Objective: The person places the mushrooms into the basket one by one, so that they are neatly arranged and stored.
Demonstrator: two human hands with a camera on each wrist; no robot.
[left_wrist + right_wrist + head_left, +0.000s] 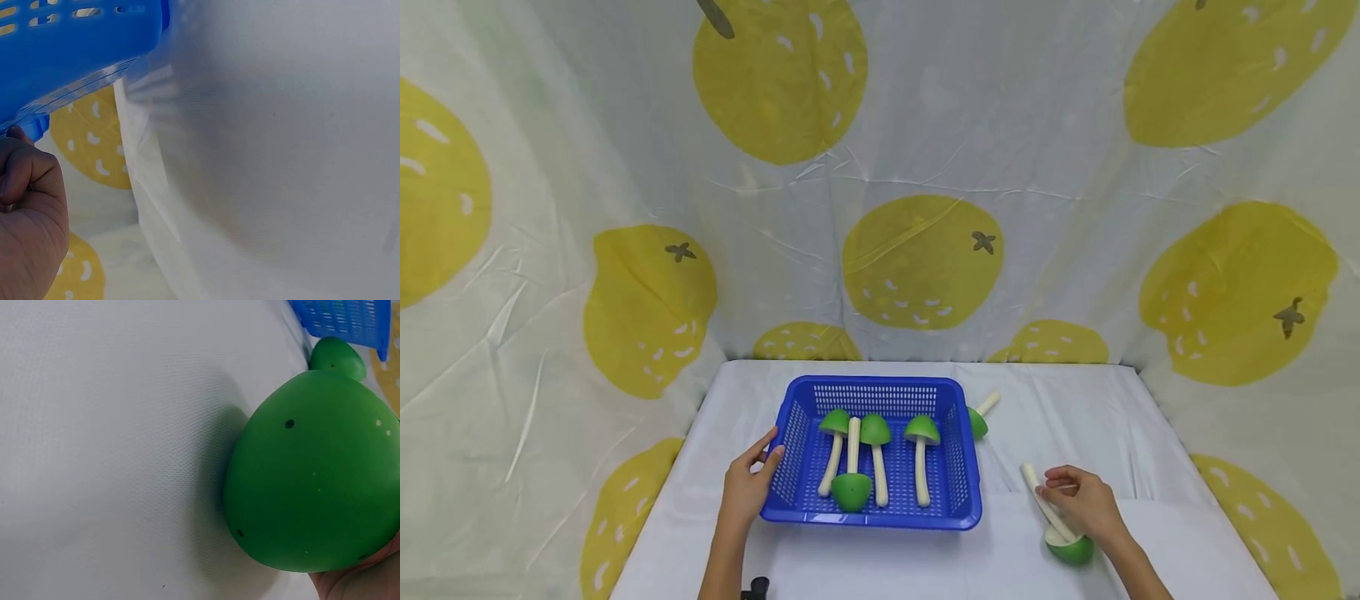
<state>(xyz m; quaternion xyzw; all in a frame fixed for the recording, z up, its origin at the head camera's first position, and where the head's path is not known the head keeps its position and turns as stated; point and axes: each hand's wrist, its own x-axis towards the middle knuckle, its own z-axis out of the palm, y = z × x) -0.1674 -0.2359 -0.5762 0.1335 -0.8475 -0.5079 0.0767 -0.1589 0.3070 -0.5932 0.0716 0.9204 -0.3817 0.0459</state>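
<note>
One green-capped mushroom (1057, 521) is at the lower right of the head view, the right hand's (1084, 502) thumb over its pale stem; whether the fingers pinch it cannot be told. At lower centre, the left hand (748, 486) grips the left rim of the blue basket (872, 520), containing four similar mushrooms (921, 467). Behind its right wall lies another mushroom (977, 423), before the lemon-patterned curtain (1060, 250).
</note>
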